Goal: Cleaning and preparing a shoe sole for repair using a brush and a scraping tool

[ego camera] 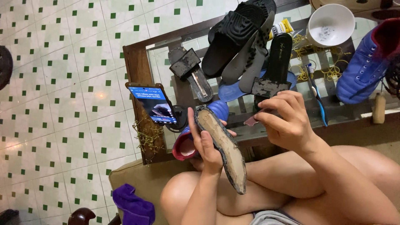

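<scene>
Blue shoe [208,137] — left hand [206,143] | yellow-white tube [281,28] — table's [135,62] far side

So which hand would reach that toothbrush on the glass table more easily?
Probably the right hand: it hovers near the toothbrush, holding only a small piece. The left hand is further away and grips the blue shoe.

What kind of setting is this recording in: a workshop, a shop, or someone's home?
Probably a home used for shoe repair: green-dotted tiled floor, a low glass-topped table piled with sandals and loose soles, and the left hand holding a blue shoe sole-up.
</scene>
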